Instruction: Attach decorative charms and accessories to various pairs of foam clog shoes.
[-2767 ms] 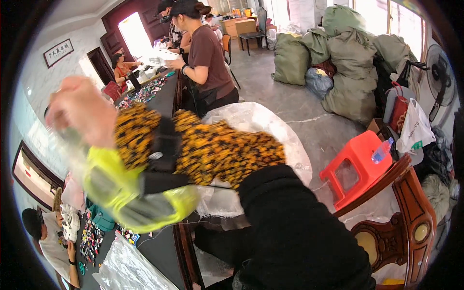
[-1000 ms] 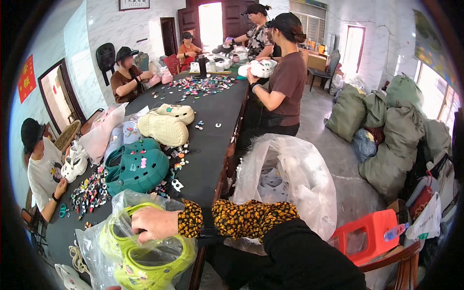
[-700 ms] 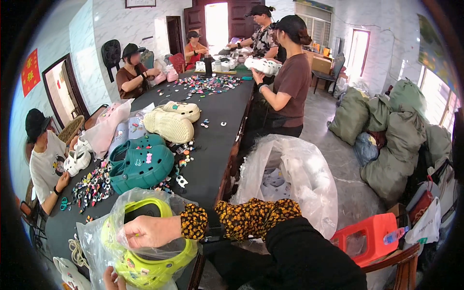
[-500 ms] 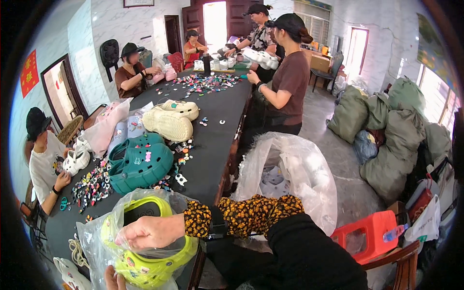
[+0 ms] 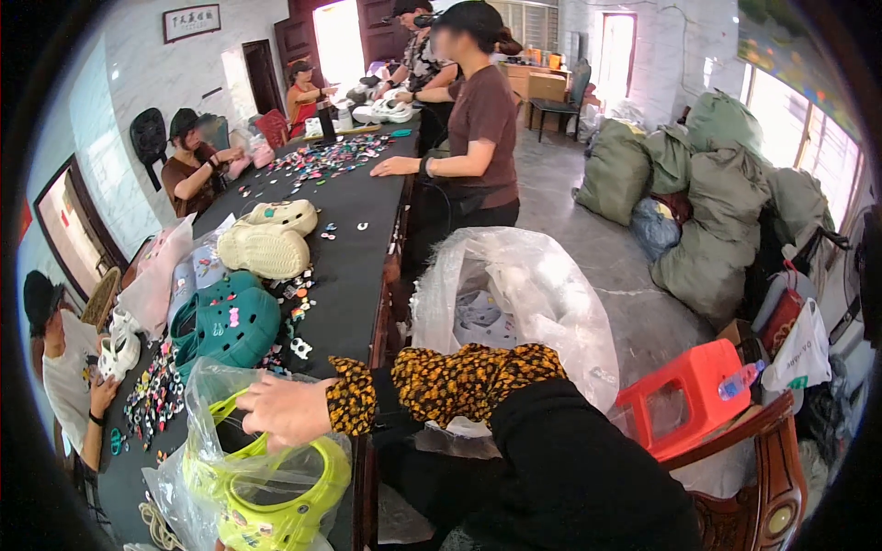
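Observation:
A pair of lime-green clogs with small charms sits in a clear plastic bag at the near end of the black table. My right hand, in a flowered cuff, reaches over them with bent fingers closed on the bag's film near the clog openings; its thumb is hidden. Of my left hand only a sliver of fingertip shows at the lower edge, beside the clogs; its grip is hidden. Just beyond the bag lie dark-green clogs, then cream clogs.
Loose shoe charms lie scattered over the black table. Right of it stands a large clear sack with pale clogs inside, then a red plastic stool and a wooden chair. Co-workers line both table sides; full green sacks stand farther right.
The view has swung right, shifting things leftward. My right hand has gone from a pinch to more spread, bent fingers, and the bag rises higher around the clogs. A co-worker's hand now rests on the table.

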Demonstrator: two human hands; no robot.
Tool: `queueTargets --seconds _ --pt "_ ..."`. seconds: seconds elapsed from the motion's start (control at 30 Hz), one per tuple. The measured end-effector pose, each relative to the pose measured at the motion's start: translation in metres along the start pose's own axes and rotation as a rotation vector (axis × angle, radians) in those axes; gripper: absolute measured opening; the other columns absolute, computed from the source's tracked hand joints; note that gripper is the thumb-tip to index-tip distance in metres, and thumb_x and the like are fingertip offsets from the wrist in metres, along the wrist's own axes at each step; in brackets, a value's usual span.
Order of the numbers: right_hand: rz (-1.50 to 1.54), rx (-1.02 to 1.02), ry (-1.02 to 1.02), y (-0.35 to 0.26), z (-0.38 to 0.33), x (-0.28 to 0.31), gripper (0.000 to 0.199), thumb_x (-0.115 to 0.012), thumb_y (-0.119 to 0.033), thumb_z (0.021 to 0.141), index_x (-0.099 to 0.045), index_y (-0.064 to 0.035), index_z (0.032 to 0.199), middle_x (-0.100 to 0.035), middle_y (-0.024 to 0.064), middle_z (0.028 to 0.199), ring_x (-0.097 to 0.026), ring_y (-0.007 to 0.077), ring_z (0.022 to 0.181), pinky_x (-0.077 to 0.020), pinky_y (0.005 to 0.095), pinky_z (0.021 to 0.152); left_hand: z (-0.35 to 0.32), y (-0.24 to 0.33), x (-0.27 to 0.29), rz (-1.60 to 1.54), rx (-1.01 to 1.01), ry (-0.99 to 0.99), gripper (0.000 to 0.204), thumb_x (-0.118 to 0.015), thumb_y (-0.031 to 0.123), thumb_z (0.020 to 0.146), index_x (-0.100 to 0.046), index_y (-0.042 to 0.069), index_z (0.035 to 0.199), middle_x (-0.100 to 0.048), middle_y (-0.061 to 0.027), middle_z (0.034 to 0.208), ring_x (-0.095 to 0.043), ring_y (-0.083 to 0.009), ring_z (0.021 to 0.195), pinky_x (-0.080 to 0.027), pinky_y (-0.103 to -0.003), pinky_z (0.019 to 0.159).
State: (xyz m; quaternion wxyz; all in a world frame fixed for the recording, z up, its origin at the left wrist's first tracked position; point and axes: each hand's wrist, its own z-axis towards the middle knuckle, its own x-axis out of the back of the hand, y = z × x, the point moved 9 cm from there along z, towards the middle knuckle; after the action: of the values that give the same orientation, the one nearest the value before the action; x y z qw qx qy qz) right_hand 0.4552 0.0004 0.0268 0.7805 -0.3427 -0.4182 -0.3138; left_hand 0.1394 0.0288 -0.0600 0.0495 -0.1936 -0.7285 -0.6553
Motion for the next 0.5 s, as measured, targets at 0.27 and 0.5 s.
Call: queueTargets --seconds 0.27,0.5 --pt "-0.050 0.096 -0.217 -0.033 0.003 -0.027 0.050 -0.072 -0.038 0.071 -0.058 -0.0077 0.108 -0.055 0.0097 0.098 -0.050 0.0270 0.101 -0.0333 0.0399 0.088 0.016 -0.038 0.017 -0.175 0.074 -0.051 0.044 -0.054 0.026 0.094 -0.046 0.001 0.130 -0.056 -0.0126 0.110 -0.054 -0.0228 0.089 -0.047 -0.032 0.073" --pt "-0.066 0.089 -0.227 -0.030 0.022 -0.042 0.051 -0.073 -0.032 0.070 -0.055 -0.0074 0.111 -0.055 0.0109 0.098 -0.051 0.0274 0.099 -0.0378 0.0400 0.083 0.005 -0.034 0.012 -0.246 0.130 0.005 0.028 -0.057 0.018 0.092 -0.055 0.002 0.115 -0.054 -0.0033 0.076 -0.049 -0.0112 0.061 -0.040 -0.025 0.053"
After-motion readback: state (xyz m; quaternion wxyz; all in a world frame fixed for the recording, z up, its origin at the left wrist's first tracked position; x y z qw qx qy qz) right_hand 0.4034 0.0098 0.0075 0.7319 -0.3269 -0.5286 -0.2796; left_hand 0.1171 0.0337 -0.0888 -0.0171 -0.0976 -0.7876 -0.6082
